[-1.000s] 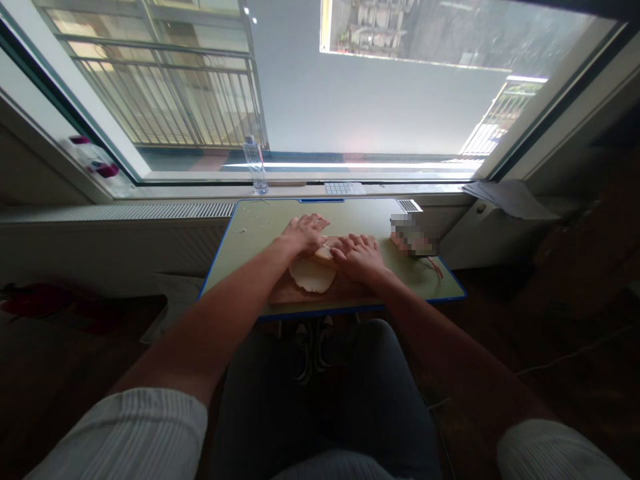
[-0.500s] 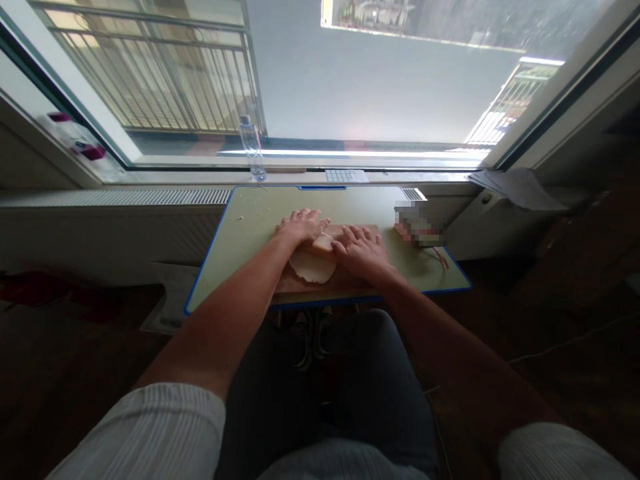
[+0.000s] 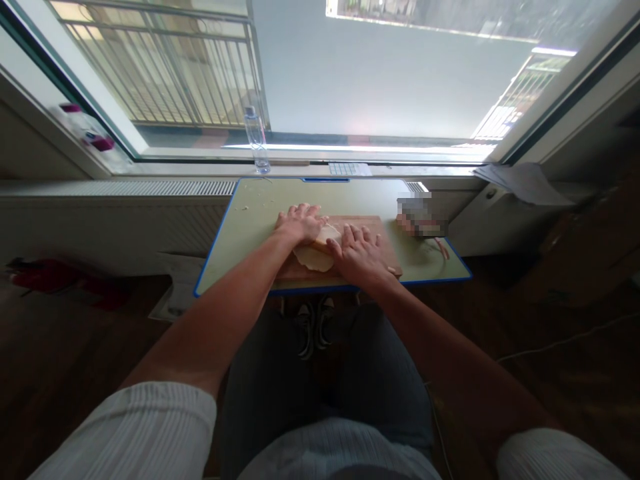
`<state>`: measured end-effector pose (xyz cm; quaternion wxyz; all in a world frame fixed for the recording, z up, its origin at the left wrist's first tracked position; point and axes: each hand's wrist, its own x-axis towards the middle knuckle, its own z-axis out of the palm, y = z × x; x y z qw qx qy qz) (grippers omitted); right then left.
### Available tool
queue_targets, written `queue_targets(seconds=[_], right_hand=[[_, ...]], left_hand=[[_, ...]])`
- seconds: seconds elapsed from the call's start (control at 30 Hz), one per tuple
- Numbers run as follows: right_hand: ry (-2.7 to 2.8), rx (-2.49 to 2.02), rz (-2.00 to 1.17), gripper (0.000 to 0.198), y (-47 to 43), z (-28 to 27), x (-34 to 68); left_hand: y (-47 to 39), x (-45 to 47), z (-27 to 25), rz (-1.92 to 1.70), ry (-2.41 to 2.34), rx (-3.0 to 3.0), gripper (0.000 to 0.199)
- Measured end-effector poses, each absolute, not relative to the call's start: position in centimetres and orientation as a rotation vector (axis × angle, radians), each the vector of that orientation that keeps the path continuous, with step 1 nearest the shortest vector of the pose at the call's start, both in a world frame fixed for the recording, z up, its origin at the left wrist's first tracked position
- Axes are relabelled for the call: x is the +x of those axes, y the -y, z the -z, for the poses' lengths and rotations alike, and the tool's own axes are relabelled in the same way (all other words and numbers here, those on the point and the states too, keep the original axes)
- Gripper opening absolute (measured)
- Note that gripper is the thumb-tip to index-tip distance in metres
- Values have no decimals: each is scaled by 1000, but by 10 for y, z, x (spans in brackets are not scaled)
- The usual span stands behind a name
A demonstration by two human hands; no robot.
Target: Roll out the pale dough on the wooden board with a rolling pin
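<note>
A flat sheet of pale dough lies on a wooden board. Across it runs a short light-wood rolling pin, visible only between my hands. My left hand presses down over the pin's left side with its fingers stretched forward. Over the right side lies my right hand, palm down, fingers spread. Both hands hide the pin's ends and part of the dough. More dough shows beyond the pin, with a pale line across it.
The board rests on a pale green, blue-edged table with crumbs at its back left. A partly blurred item sits at the right. On the windowsill stand a clear bottle and a keyboard-like white item; papers lie farther right.
Both hands and the rolling pin have moved toward me over the dough. More dough shows beyond the pin and less on the near side. The view has shifted slightly.
</note>
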<state>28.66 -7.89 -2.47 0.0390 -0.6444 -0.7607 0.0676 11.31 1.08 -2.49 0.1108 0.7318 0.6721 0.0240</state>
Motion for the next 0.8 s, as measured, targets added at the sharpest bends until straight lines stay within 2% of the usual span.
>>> queue_targets(seconds=[0.23,0.47,0.8], right_hand=[[2302,-1908,-124,79,97,27,282],[2332,-1855,-92,91,111,33,279],[2323,-1816,-15,98,129,36,273]], left_hand=[[5,109,23,-9,-1987,2225,77],[16,106,23,5,-2005,2269,71],[38,101,21,-57,-2025,2289,64]])
